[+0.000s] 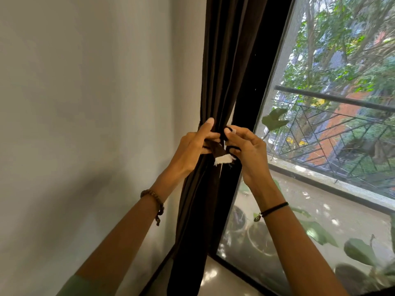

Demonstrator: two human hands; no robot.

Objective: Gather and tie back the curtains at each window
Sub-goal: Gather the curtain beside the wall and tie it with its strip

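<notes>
A dark brown curtain (226,60) hangs gathered into a narrow bundle at the left edge of the window. A brown tie-back strip (215,148) with a frayed white end (223,160) crosses the bundle at hand height. My left hand (196,146) grips the strip on the left side of the bundle, its index finger stretched up against the cloth. My right hand (245,148) pinches a dark loop of the tie on the right side. Both hands meet at the front of the curtain.
A pale wall (96,103) fills the left. The black-framed window (333,146) with a mesh screen shows a balcony railing, potted plants and trees outside. A glossy floor (210,274) lies below the curtain's hem.
</notes>
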